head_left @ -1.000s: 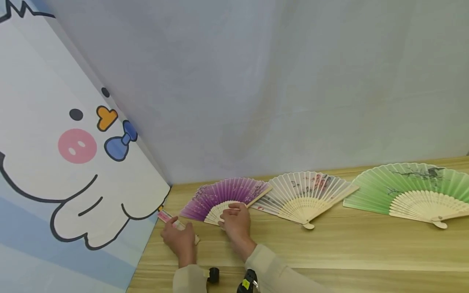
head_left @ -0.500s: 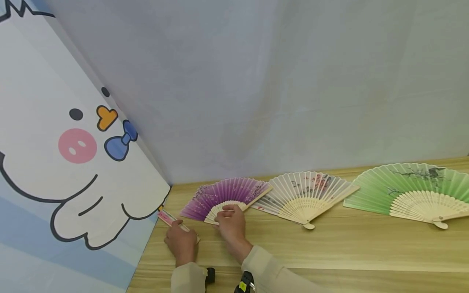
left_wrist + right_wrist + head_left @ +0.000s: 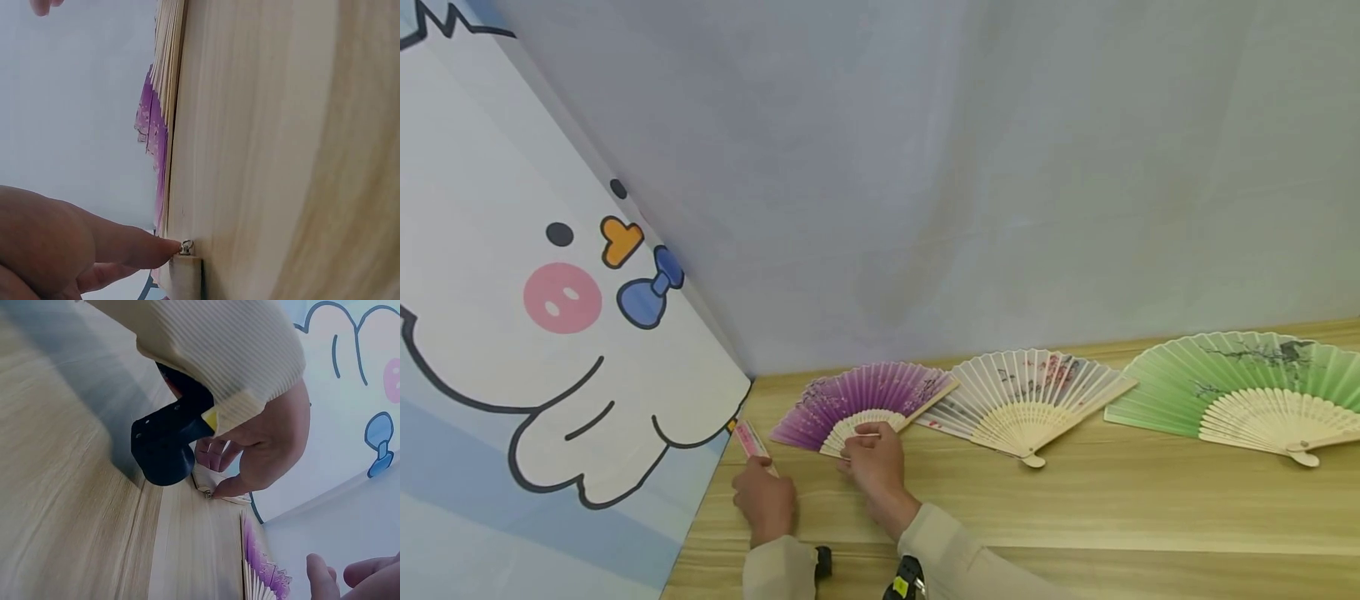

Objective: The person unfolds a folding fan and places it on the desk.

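Observation:
My left hand (image 3: 765, 500) holds a folded fan (image 3: 750, 439) with pink on its side, lying on the table at the far left. In the left wrist view, a fingertip touches the pale end of this folded fan (image 3: 186, 278), beside a small metal ring (image 3: 187, 246). The right wrist view shows thumb and fingers on both sides of it. My right hand (image 3: 878, 467) hovers over the spread purple fan (image 3: 865, 400), covering its pivot end in the head view. Its fingers (image 3: 322, 578) are loosely bent with nothing between them, apart from the purple fan's ribs.
Right of the purple fan lie a spread white fan (image 3: 1022, 392) with red flowers and a spread green fan (image 3: 1262, 375), in a row. A grey cloth wall (image 3: 1000, 167) rises behind the wooden table (image 3: 1075, 517). A cartoon-printed panel (image 3: 490, 167) stands at the left.
The folded fan has turned so that it points more directly away from me, and my left hand has shifted slightly left with it. My right hand has moved a little left, then stayed nearly still.

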`<state>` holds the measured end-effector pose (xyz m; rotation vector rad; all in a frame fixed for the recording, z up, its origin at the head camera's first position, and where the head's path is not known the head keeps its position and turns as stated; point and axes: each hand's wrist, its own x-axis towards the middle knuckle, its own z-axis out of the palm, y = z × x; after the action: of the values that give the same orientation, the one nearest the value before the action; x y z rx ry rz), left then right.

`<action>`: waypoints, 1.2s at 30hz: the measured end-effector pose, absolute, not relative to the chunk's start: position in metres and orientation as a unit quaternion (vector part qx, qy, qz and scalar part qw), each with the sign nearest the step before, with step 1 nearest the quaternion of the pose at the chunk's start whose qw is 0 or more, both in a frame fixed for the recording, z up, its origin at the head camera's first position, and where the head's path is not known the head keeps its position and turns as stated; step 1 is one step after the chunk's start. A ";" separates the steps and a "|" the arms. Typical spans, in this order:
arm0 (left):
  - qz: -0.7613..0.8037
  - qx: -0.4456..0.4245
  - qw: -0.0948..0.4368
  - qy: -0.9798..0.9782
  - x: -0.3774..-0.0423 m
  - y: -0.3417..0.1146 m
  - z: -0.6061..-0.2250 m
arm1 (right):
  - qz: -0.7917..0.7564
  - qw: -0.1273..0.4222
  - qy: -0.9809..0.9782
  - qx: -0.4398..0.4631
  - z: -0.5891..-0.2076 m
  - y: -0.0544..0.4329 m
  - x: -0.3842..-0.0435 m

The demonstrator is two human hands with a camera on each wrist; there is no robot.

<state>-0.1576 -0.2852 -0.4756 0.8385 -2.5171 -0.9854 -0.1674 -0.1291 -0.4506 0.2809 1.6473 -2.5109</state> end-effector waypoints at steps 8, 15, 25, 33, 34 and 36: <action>-0.320 0.261 0.175 -0.894 -0.156 -0.298 -0.479 | -0.826 0.078 0.551 0.089 -0.452 -0.130 -0.167; -0.339 0.266 0.168 -0.887 -0.151 -0.303 -0.477 | -0.822 0.097 0.555 0.081 -0.456 -0.132 -0.166; -0.507 0.249 0.128 -0.815 -0.150 -0.288 -0.440 | -0.813 0.113 0.569 0.049 -0.457 -0.133 -0.165; -0.628 0.191 0.082 -0.750 -0.155 -0.269 -0.438 | -0.814 0.121 0.568 0.028 -0.460 -0.128 -0.173; -0.635 0.185 0.076 -0.746 -0.155 -0.267 -0.439 | -0.815 0.121 0.566 0.028 -0.461 -0.128 -0.174; -0.644 0.173 0.069 -0.742 -0.156 -0.263 -0.440 | -0.816 0.119 0.564 0.028 -0.462 -0.127 -0.176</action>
<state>-0.1556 -0.2629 -0.4397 0.5223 -2.2346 -1.9372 -0.1761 -0.1270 -0.4618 0.0827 1.6497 -2.3863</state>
